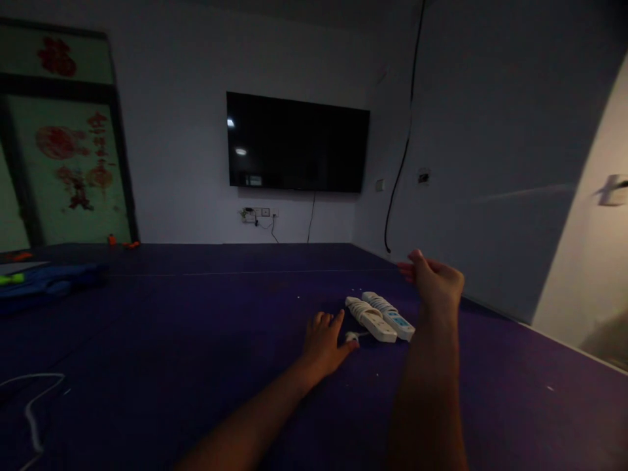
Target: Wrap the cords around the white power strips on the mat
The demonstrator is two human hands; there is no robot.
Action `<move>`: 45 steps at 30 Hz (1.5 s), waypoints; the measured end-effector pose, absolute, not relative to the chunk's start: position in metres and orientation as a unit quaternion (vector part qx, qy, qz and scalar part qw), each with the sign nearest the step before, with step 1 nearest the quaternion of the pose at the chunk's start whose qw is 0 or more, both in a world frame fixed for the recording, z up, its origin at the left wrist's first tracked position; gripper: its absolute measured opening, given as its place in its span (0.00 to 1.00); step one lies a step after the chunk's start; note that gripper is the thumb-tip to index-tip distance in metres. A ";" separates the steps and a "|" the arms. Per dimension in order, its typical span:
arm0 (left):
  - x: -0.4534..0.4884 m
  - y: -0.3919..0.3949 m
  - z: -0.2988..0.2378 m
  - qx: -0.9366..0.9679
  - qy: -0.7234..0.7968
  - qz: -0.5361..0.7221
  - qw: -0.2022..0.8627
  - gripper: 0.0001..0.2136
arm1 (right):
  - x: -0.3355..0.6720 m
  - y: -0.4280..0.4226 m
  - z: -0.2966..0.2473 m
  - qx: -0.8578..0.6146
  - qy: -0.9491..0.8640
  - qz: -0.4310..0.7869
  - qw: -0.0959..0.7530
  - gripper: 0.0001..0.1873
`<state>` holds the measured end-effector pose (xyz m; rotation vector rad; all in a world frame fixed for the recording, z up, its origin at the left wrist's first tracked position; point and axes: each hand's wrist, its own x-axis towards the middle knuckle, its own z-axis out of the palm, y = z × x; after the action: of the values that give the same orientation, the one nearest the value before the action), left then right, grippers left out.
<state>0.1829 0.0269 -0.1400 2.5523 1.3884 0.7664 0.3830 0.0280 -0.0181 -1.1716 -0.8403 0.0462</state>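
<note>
Two white power strips (371, 320) lie side by side on the dark purple surface, each with its white cord wound around it. The right-hand power strip (398, 322) has a blue panel. My left hand (322, 345) is just left of them, low over the surface, fingers spread. A cord end, apparently the plug (351, 337), lies by its thumb; whether they touch I cannot tell. Raised above and right of the strips is my right hand (438, 280), thumb up and fingers reaching left, partly bent. Nothing shows in it, though its palm side is partly hidden.
A black cable (405, 150) hangs down the right wall, ending near my right hand. Blue cloth (59, 280) lies at the far left, with small orange objects (112, 240) behind. A white cord (30, 415) curves at the near left. A television (298, 144) hangs on the wall.
</note>
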 end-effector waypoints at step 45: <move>0.035 -0.021 -0.184 0.888 0.386 0.206 0.143 0.29 | 0.183 -0.018 -0.181 -0.210 -0.969 -0.042 0.124 0.26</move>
<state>0.0353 -0.0210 -0.1837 2.5596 1.1136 0.5945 0.1833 -0.0175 -0.1810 -0.6108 -2.8246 -0.1229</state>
